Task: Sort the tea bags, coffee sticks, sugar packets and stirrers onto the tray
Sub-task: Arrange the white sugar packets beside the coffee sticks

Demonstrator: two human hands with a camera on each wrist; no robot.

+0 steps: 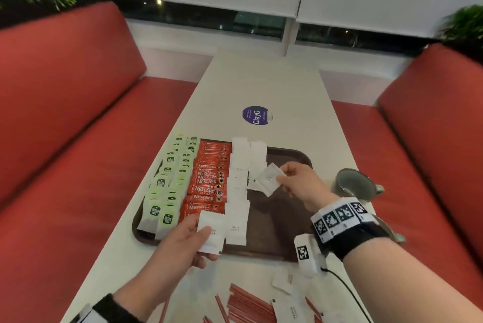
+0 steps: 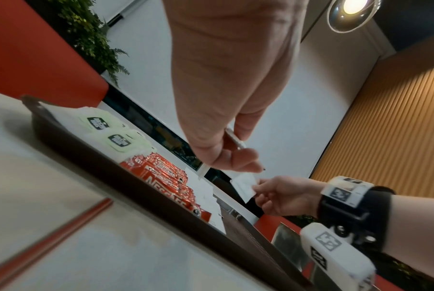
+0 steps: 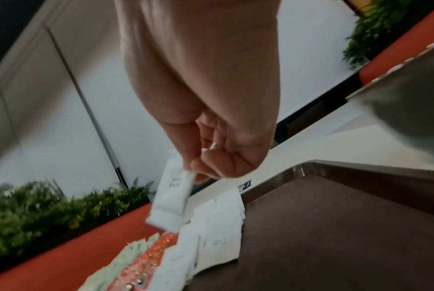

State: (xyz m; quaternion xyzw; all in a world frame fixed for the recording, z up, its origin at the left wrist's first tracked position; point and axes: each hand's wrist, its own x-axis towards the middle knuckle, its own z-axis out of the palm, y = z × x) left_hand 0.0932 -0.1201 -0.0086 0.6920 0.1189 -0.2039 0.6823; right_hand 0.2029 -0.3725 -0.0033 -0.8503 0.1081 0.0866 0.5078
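A dark brown tray (image 1: 277,249) holds green tea bags (image 1: 170,181) on the left, then red coffee sticks (image 1: 207,181), then two columns of white sugar packets (image 1: 239,166). My left hand (image 1: 205,244) grips one white sugar packet (image 1: 211,228) over the tray's near edge. My right hand (image 1: 282,173) pinches another sugar packet (image 1: 269,179) by its corner above the second white column; in the right wrist view this packet (image 3: 172,196) hangs tilted over the tray (image 3: 335,226). Red stirrers (image 1: 248,307) lie on the table near me.
Loose sugar packets (image 1: 285,283) lie on the white table beside the stirrers. A metal pot (image 1: 352,184) stands just right of the tray. A purple sticker (image 1: 256,115) is farther along the table. Red sofas flank both sides. The tray's right half is bare.
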